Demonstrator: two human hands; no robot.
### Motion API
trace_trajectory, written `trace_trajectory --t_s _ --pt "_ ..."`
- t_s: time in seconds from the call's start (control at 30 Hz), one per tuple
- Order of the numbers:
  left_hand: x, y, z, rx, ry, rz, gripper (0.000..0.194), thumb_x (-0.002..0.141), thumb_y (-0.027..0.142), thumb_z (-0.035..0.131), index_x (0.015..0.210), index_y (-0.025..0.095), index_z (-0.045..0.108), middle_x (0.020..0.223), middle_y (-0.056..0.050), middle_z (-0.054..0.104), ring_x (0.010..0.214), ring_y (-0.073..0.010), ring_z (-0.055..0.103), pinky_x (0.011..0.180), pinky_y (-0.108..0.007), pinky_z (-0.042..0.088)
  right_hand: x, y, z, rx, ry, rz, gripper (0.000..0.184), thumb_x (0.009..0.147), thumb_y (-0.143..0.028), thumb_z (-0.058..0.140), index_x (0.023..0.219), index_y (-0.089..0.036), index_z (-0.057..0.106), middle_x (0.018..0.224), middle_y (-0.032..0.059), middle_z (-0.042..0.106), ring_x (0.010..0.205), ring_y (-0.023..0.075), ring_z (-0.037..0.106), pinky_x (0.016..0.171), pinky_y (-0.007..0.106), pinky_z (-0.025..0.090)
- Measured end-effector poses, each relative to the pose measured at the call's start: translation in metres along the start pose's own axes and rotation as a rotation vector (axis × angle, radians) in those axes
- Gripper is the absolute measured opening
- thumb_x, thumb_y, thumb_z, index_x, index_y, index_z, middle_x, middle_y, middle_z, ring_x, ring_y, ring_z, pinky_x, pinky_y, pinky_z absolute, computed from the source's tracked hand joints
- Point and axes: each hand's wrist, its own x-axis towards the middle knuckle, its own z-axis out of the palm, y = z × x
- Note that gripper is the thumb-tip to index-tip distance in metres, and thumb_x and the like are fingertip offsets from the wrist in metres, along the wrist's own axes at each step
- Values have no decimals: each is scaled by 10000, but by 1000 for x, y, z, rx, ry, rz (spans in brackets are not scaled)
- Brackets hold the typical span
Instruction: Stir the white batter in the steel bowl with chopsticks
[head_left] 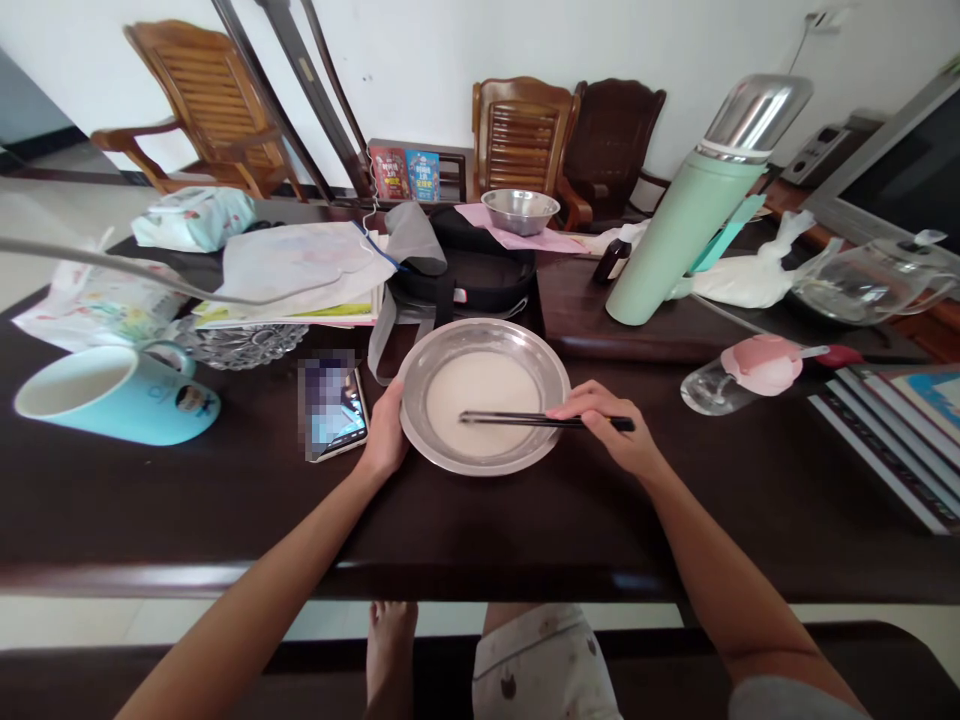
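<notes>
A wide metal bowl (485, 466) with a pale, milky liquid (480, 385) in it stands on the dark wooden table (225, 520) in front of me. My left hand (386, 432) grips the bowl's left rim, its thumb and fingers partly hidden by the bowl. Black chopsticks (517, 419) lie across the bowl, held near their right ends by my right hand (606, 425). Their tips reach the liquid left of the bowl's middle. Left of my left hand lies a phone (341, 410) with its screen lit.
At the left are a light blue mug (124, 400), a glass dish (240, 345) and papers (300, 265). A black bag (472, 280) and a small metal bowl (520, 212) stand behind. On the right are a green thermos (675, 235), a pink-lidded cup (739, 375), a glass pot (870, 285) and books (892, 430).
</notes>
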Motion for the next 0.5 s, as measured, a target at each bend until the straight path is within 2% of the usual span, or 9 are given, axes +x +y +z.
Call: trace_trajectory --t_s 0.07,0.2,0.27,0.37,0.43,0.5 --pt "0 0 0 19 7 4 494 980 517 549 1278 185 760 1362 -72 747 1407 -318 575 1243 -442 383 1 -1 1 -44 21 -2 288 1021 -450 615 1000 -303 861 981 50 865 900 249 714 838 429 577" --pt "0 0 1 4 15 -8 507 979 532 543 1283 186 755 1337 -75 760 1415 -312 572 1233 -437 399 0 -1 -2 23 160 19 384 1056 -431 545 888 -282 856 853 54 847 789 234 718 753 409 575" --pt "-1 1 2 -32 0 -21 492 975 500 559 1295 178 747 1386 -72 736 1419 -305 569 1246 -424 380 -1 -1 -2 59 99 16 384 1060 -423 542 886 -286 855 845 50 847 797 232 720 766 404 573" --pt "-2 3 2 -49 2 -33 479 966 468 574 1294 164 744 1422 -73 714 1401 -310 583 1251 -429 371 0 -1 -1 17 -27 -8 289 1037 -412 598 983 -294 857 947 49 865 905 242 724 843 415 576" --pt "-2 5 3 -34 7 -26 478 965 470 569 1280 160 749 1413 -79 719 1393 -318 588 1243 -438 380 0 0 -1 -23 4 -24 265 1030 -395 613 996 -296 856 973 48 866 919 245 715 853 420 572" --pt "-3 6 3 -17 5 -13 480 964 475 563 1265 153 755 1410 -86 721 1391 -325 589 1238 -439 387 0 1 -2 -6 112 -28 311 1045 -381 581 930 -296 857 907 46 861 854 241 703 803 416 563"
